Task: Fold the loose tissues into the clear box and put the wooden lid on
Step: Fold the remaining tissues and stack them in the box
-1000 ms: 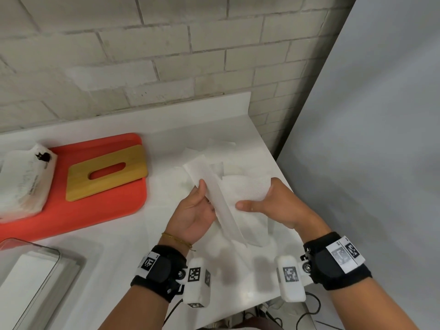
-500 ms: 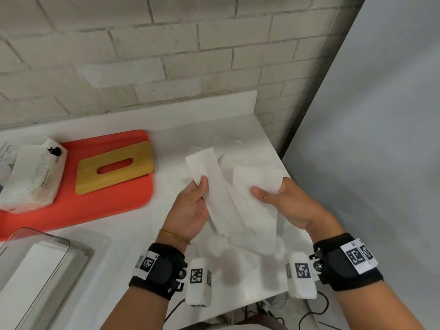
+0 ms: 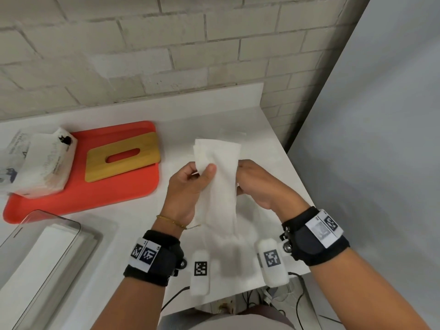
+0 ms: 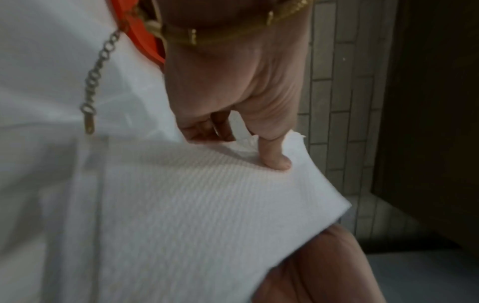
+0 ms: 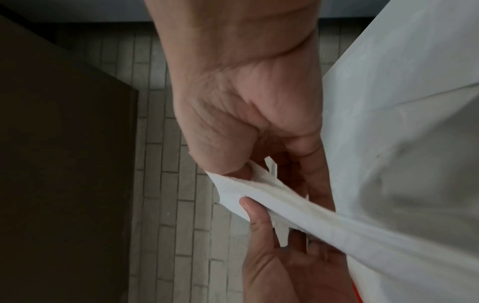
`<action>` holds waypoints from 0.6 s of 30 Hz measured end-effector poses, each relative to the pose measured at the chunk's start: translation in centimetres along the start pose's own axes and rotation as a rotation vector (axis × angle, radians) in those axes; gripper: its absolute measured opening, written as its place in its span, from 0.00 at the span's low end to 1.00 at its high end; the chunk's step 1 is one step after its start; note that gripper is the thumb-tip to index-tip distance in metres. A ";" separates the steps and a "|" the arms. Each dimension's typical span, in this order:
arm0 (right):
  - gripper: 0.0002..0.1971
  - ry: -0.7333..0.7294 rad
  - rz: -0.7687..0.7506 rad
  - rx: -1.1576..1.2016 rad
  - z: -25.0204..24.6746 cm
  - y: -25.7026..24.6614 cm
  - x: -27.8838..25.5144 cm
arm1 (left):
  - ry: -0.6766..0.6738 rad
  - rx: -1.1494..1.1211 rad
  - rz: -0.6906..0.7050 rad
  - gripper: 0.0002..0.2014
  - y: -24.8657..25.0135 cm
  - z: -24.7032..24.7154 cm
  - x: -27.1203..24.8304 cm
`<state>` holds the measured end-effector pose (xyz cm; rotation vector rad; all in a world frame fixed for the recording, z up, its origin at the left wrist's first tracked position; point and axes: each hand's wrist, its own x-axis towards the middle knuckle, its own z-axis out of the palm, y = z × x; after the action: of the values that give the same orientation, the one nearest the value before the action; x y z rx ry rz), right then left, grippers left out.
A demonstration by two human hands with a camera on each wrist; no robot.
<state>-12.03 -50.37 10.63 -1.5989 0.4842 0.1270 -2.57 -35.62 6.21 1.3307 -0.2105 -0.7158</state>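
White counter (image 3: 123, 225), its right edge and corner just beyond the right hand (image 3: 259, 184), with bare surface left of the fingers. Red tray (image 3: 95, 194) bearing the wooden lid (image 3: 123, 158) and a tissue pack (image 3: 45, 167), well left of the left hand (image 3: 188, 186). Clear box (image 3: 42, 248) nearest the left forearm. Folded tissue (image 3: 221, 184) held upright between the hands, both raised above the counter; left thumb (image 4: 274, 155) and fingers pinching one long edge, right thumb and curled fingers (image 5: 261, 225) pinching the other.
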 end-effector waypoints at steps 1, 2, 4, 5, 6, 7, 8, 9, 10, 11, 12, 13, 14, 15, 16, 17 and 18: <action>0.15 -0.013 -0.007 -0.019 0.4 -0.2 0.2 | -0.012 -0.005 0.008 0.23 0.1 -0.5 -0.1; 0.16 -0.030 -0.018 -0.030 0.7 -0.5 0.3 | -0.030 -0.015 0.011 0.23 0.2 -0.9 -0.2; 0.18 -0.068 -0.041 -0.014 1.3 -1.0 0.5 | -0.051 -0.060 0.004 0.22 0.4 -1.9 -0.4; 0.22 -0.072 -0.043 0.017 1.4 -1.2 0.6 | -0.046 -0.087 0.003 0.21 0.7 -2.3 -0.6; 0.26 -0.058 -0.036 0.052 1.4 -1.2 0.6 | -0.031 -0.109 0.013 0.20 0.9 -2.8 -0.8; 0.31 -0.028 -0.020 0.073 1.2 -0.8 0.6 | -0.009 -0.126 0.028 0.19 1.3 -3.3 -1.0; 0.34 0.019 -0.002 0.052 0.9 -0.2 0.5 | 0.015 -0.141 0.044 0.19 1.5 -4.0 -1.2; 0.33 0.077 0.021 -0.049 0.6 0.9 0.5 | 0.039 -0.155 0.059 0.18 1.7 -4.8 -1.5; 0.30 0.130 0.044 -0.235 0.3 2.2 0.4 | 0.064 -0.166 0.075 0.18 2.0 -5.9 -1.7; 0.26 0.158 0.076 -0.460 -0.1 3.7 0.4 | 0.084 -0.173 0.088 0.18 2.2 -6.9 -1.9; 0.25 0.156 0.124 -0.658 -0.1 5.1 0.3 | 0.097 -0.179 0.102 0.18 2.4 -7.9 -2.2; 0.25 0.141 0.175 -0.787 0.0 6.3 0.3 | 0.110 -0.189 0.114 0.18 2.5 -8.9 -2.4; 0.25 0.125 0.218 -0.850 0.4 7.2 0.2 | 0.122 -0.201 0.127 0.17 2.5 -9.9 -2.5; 0.25 0.110 0.252 -0.884 0.9 7.9 0.1 | 0.133 -0.217 0.133 0.15 2.6 -10.7 -2.8; 0.25 0.096 0.270 -0.909 1.3 8.2 0.1 | 0.143 -0.232 0.134 0.14 2.6 -11.5 -3.0; 0.24 0.087 0.280 -0.930 1.7 8.5 0.1 | 0.148 -0.243 0.129 0.15 2.6 -12.1 -3.3; 0.21 0.088 0.276 -0.945 2.0 8.6 0.2 | 0.147 -0.248 0.125 0.16 2.6 -12.6 -3.5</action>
<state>-14.69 -48.58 2.34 -2.4532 0.7776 0.5602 2.29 -23.21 6.27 1.1173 -0.0824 -0.5180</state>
